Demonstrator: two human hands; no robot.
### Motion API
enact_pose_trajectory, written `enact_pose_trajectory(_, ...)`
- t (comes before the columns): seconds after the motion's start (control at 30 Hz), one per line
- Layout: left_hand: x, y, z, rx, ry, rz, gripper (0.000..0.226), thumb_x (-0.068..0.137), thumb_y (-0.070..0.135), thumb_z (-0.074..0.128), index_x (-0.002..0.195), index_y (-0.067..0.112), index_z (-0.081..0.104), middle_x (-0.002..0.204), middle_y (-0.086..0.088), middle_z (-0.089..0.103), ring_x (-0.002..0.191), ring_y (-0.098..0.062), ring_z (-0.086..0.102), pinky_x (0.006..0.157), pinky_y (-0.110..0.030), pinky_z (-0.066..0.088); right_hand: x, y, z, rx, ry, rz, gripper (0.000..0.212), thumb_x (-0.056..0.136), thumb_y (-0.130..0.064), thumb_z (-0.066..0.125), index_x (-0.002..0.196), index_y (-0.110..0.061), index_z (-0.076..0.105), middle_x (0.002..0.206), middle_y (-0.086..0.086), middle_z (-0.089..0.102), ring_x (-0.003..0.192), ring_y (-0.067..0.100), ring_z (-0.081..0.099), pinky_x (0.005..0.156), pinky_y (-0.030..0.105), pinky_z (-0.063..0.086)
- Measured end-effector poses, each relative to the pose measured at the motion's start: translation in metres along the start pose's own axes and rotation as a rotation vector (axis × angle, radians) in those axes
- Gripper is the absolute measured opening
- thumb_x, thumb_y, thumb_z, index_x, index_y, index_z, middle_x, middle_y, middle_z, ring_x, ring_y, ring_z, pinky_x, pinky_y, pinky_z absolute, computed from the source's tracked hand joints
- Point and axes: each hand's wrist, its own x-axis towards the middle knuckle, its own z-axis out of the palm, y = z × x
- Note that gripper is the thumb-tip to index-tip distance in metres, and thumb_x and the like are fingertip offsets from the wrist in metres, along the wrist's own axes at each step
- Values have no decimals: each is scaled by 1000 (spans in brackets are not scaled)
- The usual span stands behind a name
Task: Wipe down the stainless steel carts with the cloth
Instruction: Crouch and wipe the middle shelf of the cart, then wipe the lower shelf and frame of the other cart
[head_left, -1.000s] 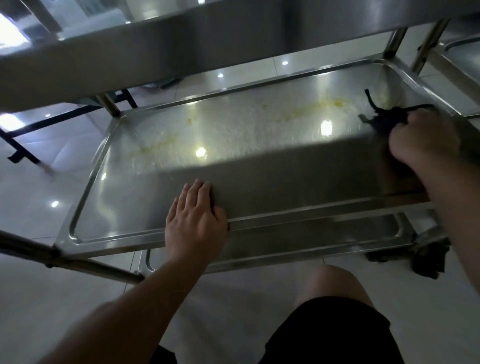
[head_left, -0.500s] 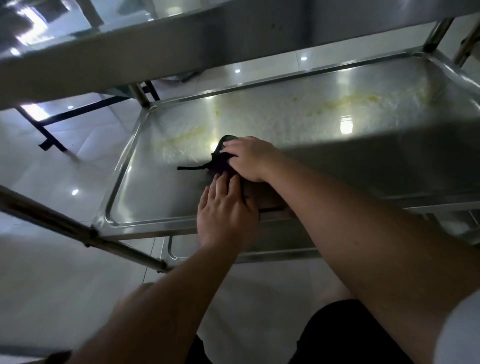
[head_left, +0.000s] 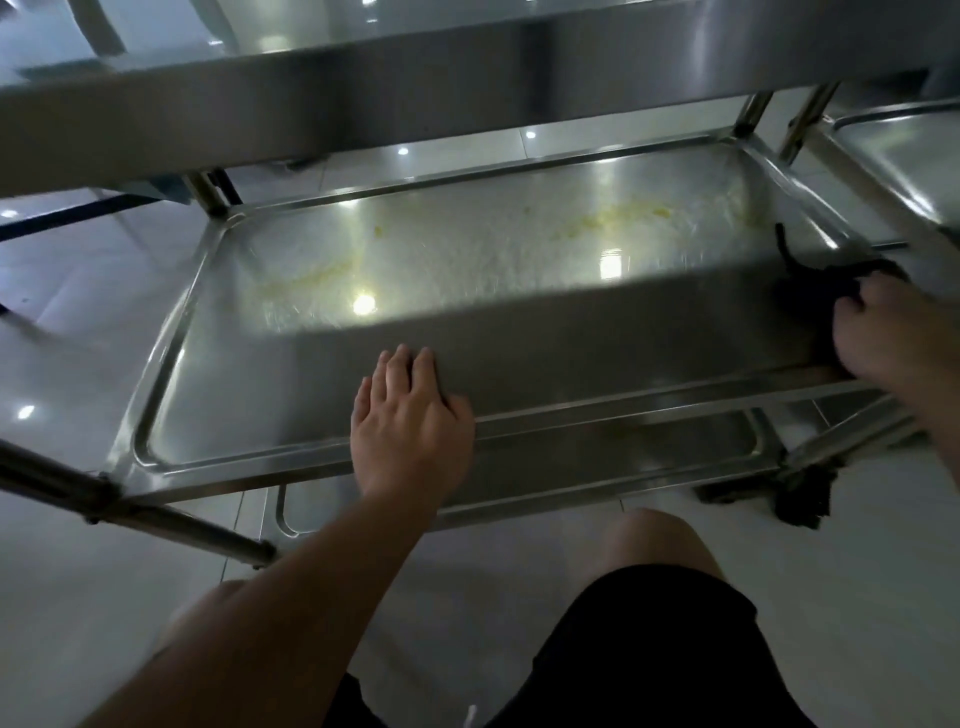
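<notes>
- Gripped in the right hand (head_left: 883, 332) is a dark cloth (head_left: 810, 291), the fingers curled over it and pressing it onto the cart's middle shelf (head_left: 519, 322) at about 3 o'clock of the tray.
- From the cloth a thin dark strip is seen trailing away toward 12 o'clock, near the shelf's right rim.
- No object is held by the left hand (head_left: 410, 415) — it is laid flat, fingers straight and close together, on the shelf's near rim at about 6 o'clock, the thumb spread toward the right.
- Both forearms are stretched forward from the bottom of the view; the left is angled up from 7 o'clock, the right is cut off by the frame edge at 3 o'clock.
- Yellowish smears are spread across the far half of the shelf, from 10 o'clock round to 1 o'clock, among bright reflected lights.
- An upper shelf (head_left: 363, 88) is seen overhead at 12 o'clock, and a lower shelf (head_left: 597, 462) shows beneath the near rim.
- A second cart (head_left: 904, 156) is placed just beside, at 2 o'clock.
- A dark rag-like lump (head_left: 802, 499) lies on the floor near the right leg of the cart, at 4 o'clock.
- Black shorts (head_left: 649, 649) and a bare knee are visible at 6 o'clock.
</notes>
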Motion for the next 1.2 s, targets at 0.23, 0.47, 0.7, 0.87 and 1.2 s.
enact_pose_trajectory(0.23,2,0,2,-6,-13,-12,64,104,48,27,164,24,29,174,-5,26,163,-23,13,133,-45,9,-117,-86,39,-80,134,-406,42,104,-39,43,131,-17,66,137,11,67,118,37,63,94,42,49)
enact_pose_trajectory(0.47,3,0,-2,-29,-54,-19,68,104,47,29,166,20,26,176,-6,19,164,-23,7,133,-45,6,-210,-167,102,38,198,-700,41,100,-48,52,123,-23,75,132,-6,71,117,21,62,96,39,49)
enact_pose_trajectory(0.7,5,1,-10,-42,-183,-40,74,103,50,21,168,15,17,178,-8,9,164,-23,-2,132,-43,-5,-221,-181,95,-109,81,-716,47,104,-56,48,124,-21,73,134,-3,69,118,32,58,93,46,49)
enact_pose_trajectory(0.87,5,-8,-43,-141,-405,-32,70,108,41,29,170,21,4,179,-1,-6,163,-18,-14,130,-39,-11,-233,-206,68,-317,-131,-635,44,107,-54,41,126,-23,67,131,0,65,111,35,53,86,44,47)
enact_pose_trajectory(1.2,-121,-68,-211,-36,-783,-146,64,99,29,52,160,20,34,161,-2,40,144,-25,41,114,-39,35,-349,-235,-28,-581,-865,-437,44,105,-56,38,113,-24,67,115,6,70,103,32,63,84,38,52)
